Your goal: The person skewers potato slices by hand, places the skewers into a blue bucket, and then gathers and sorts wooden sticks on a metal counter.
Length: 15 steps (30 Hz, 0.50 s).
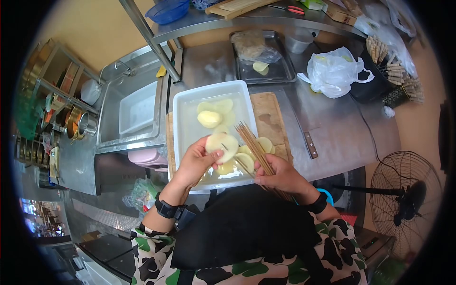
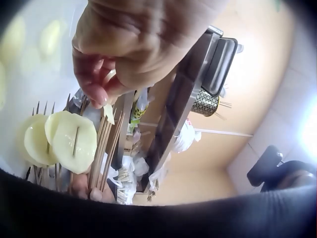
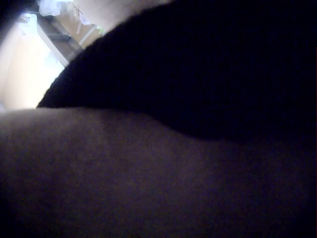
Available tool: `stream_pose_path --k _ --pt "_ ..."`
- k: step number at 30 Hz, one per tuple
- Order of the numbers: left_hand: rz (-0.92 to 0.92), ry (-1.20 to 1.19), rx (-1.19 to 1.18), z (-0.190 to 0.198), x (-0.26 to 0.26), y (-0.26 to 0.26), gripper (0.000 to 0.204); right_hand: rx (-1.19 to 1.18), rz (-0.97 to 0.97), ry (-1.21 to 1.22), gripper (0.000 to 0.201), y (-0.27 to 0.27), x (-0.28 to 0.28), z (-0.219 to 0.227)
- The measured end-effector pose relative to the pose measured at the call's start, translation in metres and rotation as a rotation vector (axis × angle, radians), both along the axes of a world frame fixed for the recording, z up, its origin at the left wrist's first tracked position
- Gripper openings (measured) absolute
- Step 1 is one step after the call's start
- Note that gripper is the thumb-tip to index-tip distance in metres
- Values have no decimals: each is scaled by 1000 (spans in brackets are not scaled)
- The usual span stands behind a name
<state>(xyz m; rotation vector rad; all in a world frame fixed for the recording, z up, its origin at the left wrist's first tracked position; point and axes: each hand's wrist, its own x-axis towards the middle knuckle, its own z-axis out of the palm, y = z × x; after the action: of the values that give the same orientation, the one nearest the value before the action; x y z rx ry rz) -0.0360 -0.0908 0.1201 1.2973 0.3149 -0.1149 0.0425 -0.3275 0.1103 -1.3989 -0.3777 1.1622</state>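
My left hand (image 1: pixel 194 159) pinches a round, pale yellow potato slice (image 1: pixel 227 138) between thumb and fingers, over the white tub (image 1: pixel 179 114). A short dark line crosses the slice's face. In the left wrist view, the left hand (image 2: pixel 133 49) holds a slice (image 2: pixel 109 115) seen nearly edge-on. My right hand (image 1: pixel 281 175) grips a bundle of thin wooden skewers (image 1: pixel 254 147), their tips pointing up and away. Several potato slices (image 2: pixel 79 134) on skewers show beside that bundle. More slices and a whole peeled potato (image 1: pixel 209 119) lie in the tub's water. The right wrist view is mostly dark.
Under the tub lies a wooden cutting board (image 1: pixel 268 111). A cleaver (image 1: pixel 309 145) rests to its right. Behind stand a dark tray (image 1: pixel 265 76) with a bagged item and slices, and a white plastic bag (image 1: pixel 335 71). A sink (image 1: pixel 130 99) is on the left, a fan (image 1: pixel 408 202) on the right.
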Motion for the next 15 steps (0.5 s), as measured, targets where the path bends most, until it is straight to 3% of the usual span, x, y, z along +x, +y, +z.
stream_pose_path --k 4,7,10,15 --pt "-78 94 -142 -9 3 -2 33 23 -14 -15 38 0 -1 -2" --pt "-60 8 54 -5 4 -9 32 5 -26 -17 38 -2 -2 -6" --pt "-116 -137 418 -3 0 -9 31 -8 -24 -22 38 -3 -4 -8" --pt "-384 -292 884 5 -1 -14 37 -33 -12 -20 37 -2 -3 -12"
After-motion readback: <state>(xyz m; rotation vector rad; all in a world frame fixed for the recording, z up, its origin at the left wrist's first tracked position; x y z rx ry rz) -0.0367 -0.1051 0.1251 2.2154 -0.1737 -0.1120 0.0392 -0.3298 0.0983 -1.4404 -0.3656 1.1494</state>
